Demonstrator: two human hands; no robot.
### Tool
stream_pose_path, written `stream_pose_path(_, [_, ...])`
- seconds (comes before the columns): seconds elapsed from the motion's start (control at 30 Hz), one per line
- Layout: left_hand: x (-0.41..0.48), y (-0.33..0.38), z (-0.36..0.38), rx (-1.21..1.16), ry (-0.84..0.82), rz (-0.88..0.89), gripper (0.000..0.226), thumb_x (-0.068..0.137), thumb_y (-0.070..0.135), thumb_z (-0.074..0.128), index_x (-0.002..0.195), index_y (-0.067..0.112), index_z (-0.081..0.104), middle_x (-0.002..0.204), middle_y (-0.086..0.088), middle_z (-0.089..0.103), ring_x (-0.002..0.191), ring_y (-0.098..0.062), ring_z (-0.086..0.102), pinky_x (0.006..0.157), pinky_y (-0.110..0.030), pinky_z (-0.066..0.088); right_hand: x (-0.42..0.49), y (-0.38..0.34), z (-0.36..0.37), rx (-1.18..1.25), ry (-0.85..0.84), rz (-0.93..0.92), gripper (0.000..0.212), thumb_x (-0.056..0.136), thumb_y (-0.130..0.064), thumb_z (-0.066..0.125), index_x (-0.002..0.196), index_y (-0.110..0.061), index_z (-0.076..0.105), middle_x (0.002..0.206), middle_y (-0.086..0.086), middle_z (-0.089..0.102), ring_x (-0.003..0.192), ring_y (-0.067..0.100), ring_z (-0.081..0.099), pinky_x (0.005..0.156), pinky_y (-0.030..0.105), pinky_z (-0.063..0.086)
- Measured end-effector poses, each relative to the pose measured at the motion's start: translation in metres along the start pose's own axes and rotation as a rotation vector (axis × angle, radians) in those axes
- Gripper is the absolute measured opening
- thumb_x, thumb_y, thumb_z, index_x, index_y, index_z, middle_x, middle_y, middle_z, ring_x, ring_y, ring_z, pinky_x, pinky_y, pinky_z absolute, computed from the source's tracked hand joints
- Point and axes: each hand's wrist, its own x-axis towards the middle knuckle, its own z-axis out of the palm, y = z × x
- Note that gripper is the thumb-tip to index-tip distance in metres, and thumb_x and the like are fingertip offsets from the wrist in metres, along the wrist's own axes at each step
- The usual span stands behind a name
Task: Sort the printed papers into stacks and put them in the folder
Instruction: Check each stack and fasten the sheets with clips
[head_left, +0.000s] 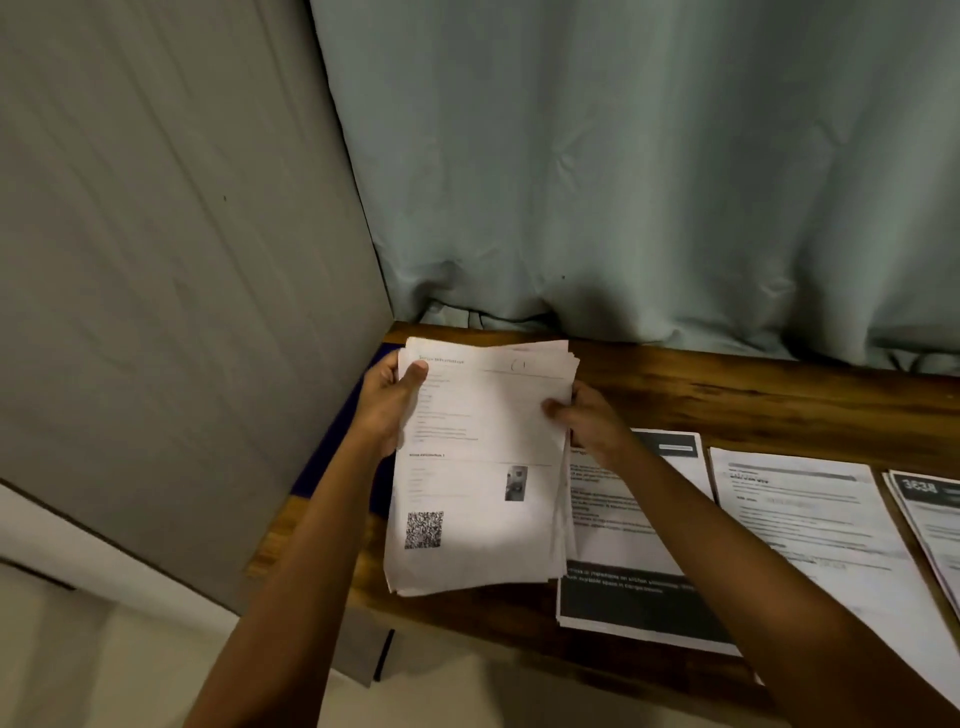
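Observation:
A thick stack of printed papers (483, 483), its top sheet showing a QR code and a small photo, is held just above the left end of the wooden table (727, 395). My left hand (387, 402) grips its upper left edge with the thumb on top. My right hand (592, 421) pinches the upper right edge. A dark blue folder (337, 441) lies under the stack at the table's left edge, mostly hidden. To the right lie three sorted piles: one with black bands (634, 571), one of plain text sheets (810, 519), and one with a dark header (930, 509).
A grey panel (182, 312) stands close on the left. A pale green curtain (649, 182) hangs behind the table and touches its back edge. Light floor shows below the table's front edge.

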Motion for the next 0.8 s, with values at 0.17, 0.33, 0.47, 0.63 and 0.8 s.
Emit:
stream_pose_path(0.17, [-0.009, 0.019, -0.006, -0.083, -0.164, -0.007, 0.028, 0.091, 0.022, 0.062, 0.118, 0.010, 0.061, 0.105, -0.007, 0.072, 0.091, -0.019, 0.070, 0.075, -0.031, 0.058, 0.001, -0.027, -0.007, 0.106, 0.042, -0.037, 0.029, 0.090, -0.003, 0.059, 0.118, -0.011, 0.059, 0.120, 0.009, 0.064, 0.106, 0.031, 0.061, 0.091, 0.049, 0.051])
stream_pose_path(0.33, [-0.026, -0.007, -0.009, 0.055, -0.299, -0.199, 0.032, 0.087, 0.022, 0.066, 0.116, 0.010, 0.065, 0.115, -0.011, 0.069, 0.102, -0.026, 0.068, 0.084, -0.038, 0.056, -0.004, -0.042, -0.017, 0.110, 0.054, -0.062, 0.030, 0.091, -0.004, 0.058, 0.121, -0.009, 0.059, 0.115, 0.005, 0.063, 0.099, 0.027, 0.061, 0.086, 0.042, 0.052])
stream_pose_path(0.47, [-0.035, -0.012, 0.008, -0.029, -0.069, -0.154, 0.013, 0.093, 0.015, 0.060, 0.104, 0.015, 0.068, 0.106, -0.008, 0.072, 0.086, -0.020, 0.072, 0.065, -0.031, 0.057, -0.010, -0.040, -0.023, 0.174, -0.036, -0.095, 0.030, 0.093, -0.015, 0.058, 0.123, -0.011, 0.056, 0.112, 0.003, 0.065, 0.099, 0.023, 0.064, 0.085, 0.037, 0.055])
stream_pose_path(0.63, [-0.040, -0.009, 0.018, -0.069, 0.043, 0.001, 0.018, 0.092, 0.013, 0.063, 0.109, 0.010, 0.066, 0.107, -0.010, 0.071, 0.097, -0.029, 0.069, 0.079, -0.040, 0.057, -0.010, -0.018, -0.017, -0.062, -0.073, -0.113, 0.033, 0.096, -0.018, 0.053, 0.129, -0.017, 0.053, 0.122, 0.003, 0.062, 0.109, 0.024, 0.060, 0.096, 0.045, 0.049])
stream_pose_path(0.8, [-0.042, 0.008, 0.027, -0.049, 0.221, 0.204, 0.013, 0.088, 0.015, 0.068, 0.100, 0.018, 0.067, 0.101, 0.002, 0.071, 0.090, -0.014, 0.069, 0.076, -0.030, 0.058, -0.017, -0.024, 0.002, -0.029, 0.105, -0.331, 0.029, 0.098, -0.018, 0.050, 0.126, -0.015, 0.053, 0.114, -0.005, 0.060, 0.098, 0.009, 0.058, 0.079, 0.019, 0.049])
